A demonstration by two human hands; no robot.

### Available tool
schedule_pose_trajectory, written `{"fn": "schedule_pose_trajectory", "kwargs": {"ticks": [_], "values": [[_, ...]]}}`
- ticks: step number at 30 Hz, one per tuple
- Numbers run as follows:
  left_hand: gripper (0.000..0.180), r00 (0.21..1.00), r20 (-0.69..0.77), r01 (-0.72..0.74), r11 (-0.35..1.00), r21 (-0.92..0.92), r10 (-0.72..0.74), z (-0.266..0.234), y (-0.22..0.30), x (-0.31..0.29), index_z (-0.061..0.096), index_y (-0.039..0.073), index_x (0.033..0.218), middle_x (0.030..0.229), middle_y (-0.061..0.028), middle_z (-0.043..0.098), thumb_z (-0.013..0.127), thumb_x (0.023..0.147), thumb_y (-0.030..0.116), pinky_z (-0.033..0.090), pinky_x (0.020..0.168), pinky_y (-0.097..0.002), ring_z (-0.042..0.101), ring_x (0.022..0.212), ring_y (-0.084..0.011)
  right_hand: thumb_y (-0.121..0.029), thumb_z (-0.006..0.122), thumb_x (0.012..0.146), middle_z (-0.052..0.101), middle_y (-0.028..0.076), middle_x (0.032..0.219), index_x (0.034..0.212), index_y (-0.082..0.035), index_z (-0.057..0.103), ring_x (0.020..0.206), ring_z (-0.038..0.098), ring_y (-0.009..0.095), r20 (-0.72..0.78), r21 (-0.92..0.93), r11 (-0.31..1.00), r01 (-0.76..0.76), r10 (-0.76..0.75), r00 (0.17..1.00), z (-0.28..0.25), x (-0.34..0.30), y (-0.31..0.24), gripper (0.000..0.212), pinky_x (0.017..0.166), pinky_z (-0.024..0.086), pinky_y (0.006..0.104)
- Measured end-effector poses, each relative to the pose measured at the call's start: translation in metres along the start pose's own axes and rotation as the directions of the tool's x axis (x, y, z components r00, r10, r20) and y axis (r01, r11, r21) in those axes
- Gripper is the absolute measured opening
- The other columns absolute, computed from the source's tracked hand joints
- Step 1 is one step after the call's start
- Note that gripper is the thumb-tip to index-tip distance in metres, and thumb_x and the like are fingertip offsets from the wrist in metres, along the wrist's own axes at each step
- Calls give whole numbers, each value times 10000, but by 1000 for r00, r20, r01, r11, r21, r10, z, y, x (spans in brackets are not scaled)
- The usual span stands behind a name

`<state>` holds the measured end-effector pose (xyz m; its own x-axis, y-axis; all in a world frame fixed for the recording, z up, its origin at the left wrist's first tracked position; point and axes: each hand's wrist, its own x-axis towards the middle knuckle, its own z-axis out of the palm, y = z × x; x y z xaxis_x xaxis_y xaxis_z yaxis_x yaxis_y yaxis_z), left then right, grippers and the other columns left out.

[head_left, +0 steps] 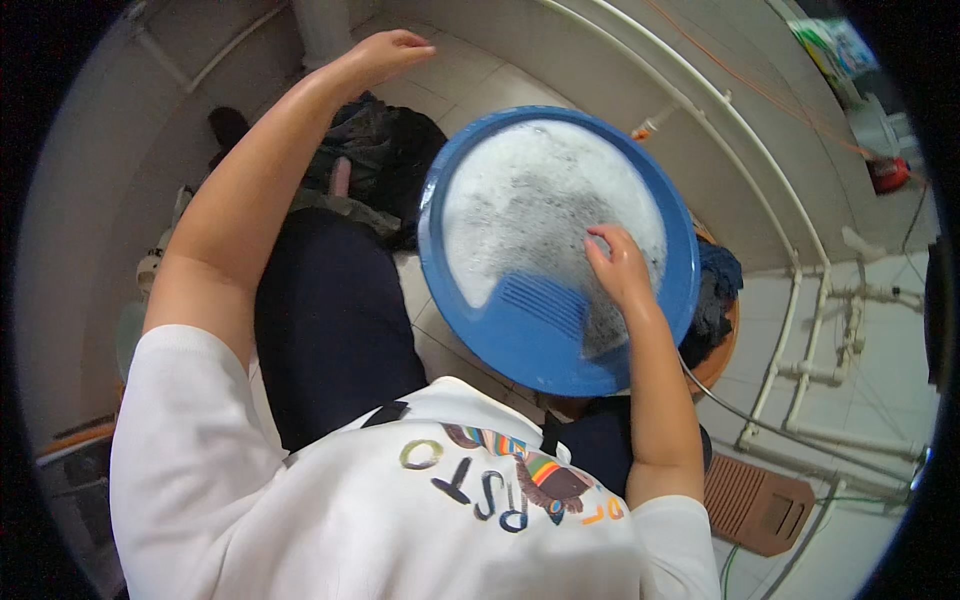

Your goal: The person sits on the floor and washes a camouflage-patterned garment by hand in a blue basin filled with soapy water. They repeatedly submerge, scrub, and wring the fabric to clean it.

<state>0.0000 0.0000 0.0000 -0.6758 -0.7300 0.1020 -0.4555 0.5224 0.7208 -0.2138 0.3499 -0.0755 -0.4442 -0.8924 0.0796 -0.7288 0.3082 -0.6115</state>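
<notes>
A round blue tub [436, 290] holds water under white suds [520, 160], greyish toward the middle. A ribbed blue washboard section [540, 306] shows at its near side. Over the right part of the suds hovers my right hand [620, 268], thumb and fingers bent and apart, with nothing visible between them. My left hand [392, 55] is raised beyond the tub's far left, fingers loosely stretched, no object visible in it. Below it, a heap of dark clothes [375, 150] lies on the floor, beside the tub. Whether anything lies under the suds is hidden.
An orange-brown basin [734, 345] with dark clothes [715, 295] stands right of the tub. A brown washboard [758, 505] lies at the lower right. White pipes [790, 350] and a thin hose [745, 412] run along the right. A pinkish object [341, 178] rests by the heap.
</notes>
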Motion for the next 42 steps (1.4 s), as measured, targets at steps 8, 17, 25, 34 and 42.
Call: {"fn": "schedule_pose_trajectory", "kwargs": {"ticks": [8,17,25,34,42], "values": [[403,878,157,453,891,30,-452,10,-234,-57,602,0,956,867,-123,609,627,736,337,462,652,-314,575,756,-198,-157,566,754,552,118,1031,918,-46,587,957,515,287,71,-89,964,250,-244,967,64,3,-14,199,818,413,348],[602,837,222,539,824,-175,-501,127,-279,-78,386,-21,1228,1242,-184,418,594,765,302,346,931,-329,413,1143,-286,-104,546,776,557,101,1043,909,-55,600,961,525,252,96,61,998,-35,29,995,82,8,-25,152,792,435,320],[1000,747,351,604,797,-1,-565,191,-317,-63,82,-86,1303,1303,-232,309,641,664,442,279,987,-314,313,1213,-308,-91,538,798,549,89,1044,932,-47,596,951,519,195,117,157,964,-216,199,973,77,13,-25,153,773,430,278],[850,688,506,267,830,489,-519,149,-297,-85,333,-79,1201,1140,-229,485,615,659,511,393,873,-344,487,1049,-314,-93,516,826,556,50,952,959,-18,585,863,516,120,209,195,934,-300,259,943,95,17,-20,168,765,406,237],[271,818,247,412,828,379,-520,90,-281,-177,544,93,1015,938,-165,589,473,799,241,436,728,-438,550,881,-349,-130,528,816,568,57,914,944,-24,588,792,529,128,241,216,938,-270,217,946,107,19,-34,177,715,422,244]]}}
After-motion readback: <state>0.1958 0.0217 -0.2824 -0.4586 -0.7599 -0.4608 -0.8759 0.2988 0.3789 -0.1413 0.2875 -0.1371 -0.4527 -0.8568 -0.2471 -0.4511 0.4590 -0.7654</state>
